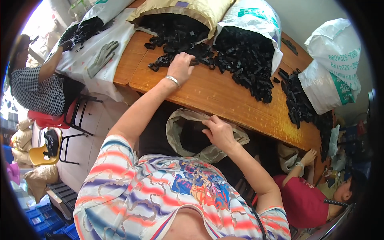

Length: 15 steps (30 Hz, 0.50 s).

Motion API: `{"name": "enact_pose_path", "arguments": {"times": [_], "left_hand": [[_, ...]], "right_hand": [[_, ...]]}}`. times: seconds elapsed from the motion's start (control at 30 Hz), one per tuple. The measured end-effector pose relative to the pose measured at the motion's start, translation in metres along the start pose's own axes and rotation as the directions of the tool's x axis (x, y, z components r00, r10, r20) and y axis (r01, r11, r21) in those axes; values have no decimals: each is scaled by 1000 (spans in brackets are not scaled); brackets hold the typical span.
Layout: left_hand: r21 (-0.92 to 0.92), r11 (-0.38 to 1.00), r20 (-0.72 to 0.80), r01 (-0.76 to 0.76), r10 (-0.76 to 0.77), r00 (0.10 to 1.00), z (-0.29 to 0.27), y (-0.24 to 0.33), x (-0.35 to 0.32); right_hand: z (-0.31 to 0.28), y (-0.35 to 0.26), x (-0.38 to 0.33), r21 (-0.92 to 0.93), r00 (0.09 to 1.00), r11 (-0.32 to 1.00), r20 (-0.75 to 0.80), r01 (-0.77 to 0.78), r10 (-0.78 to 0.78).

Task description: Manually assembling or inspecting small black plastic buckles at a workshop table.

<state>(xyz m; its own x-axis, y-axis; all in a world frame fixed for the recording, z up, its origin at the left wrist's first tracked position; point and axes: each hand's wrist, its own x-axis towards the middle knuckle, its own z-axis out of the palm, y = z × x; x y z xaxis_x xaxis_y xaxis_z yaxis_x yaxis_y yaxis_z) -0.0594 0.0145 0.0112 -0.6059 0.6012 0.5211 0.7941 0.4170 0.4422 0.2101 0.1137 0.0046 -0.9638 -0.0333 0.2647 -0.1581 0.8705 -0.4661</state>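
Observation:
At the table's near edge, my left hand (181, 67) has its fingers closed on a small black plastic part (194, 62), beside a loose heap of black plastic parts (176, 46). This heap spills from a tan sack (188, 12). Below the table edge, a second beige sack (175, 136) stands gaping at my lap, its inside dark. My right hand (221, 134) is over that sack's opening near the rim, its fingers curled and the thumb close to the index finger. What it pinches, if anything, is hidden.
A white sack (256, 16) spills more black parts (250, 60) over the wooden table (148, 78). Further right stand another white sack (332, 76) and another heap (296, 100). Co-workers sit left (36, 88) and right (304, 200). A grey glove (103, 58) lies on white sheeting.

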Motion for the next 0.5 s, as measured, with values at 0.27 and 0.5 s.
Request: {"name": "enact_pose_path", "arguments": {"times": [0.27,0.5], "left_hand": [[153,977,72,151,-164,984,16,-7,15],[-200,978,78,-54,71,994,19,25,-10]], "right_hand": [[-45,61,54,-52,955,993,-286,-103,84],[-51,116,97,-297,902,888,-361,-352,237]]}}
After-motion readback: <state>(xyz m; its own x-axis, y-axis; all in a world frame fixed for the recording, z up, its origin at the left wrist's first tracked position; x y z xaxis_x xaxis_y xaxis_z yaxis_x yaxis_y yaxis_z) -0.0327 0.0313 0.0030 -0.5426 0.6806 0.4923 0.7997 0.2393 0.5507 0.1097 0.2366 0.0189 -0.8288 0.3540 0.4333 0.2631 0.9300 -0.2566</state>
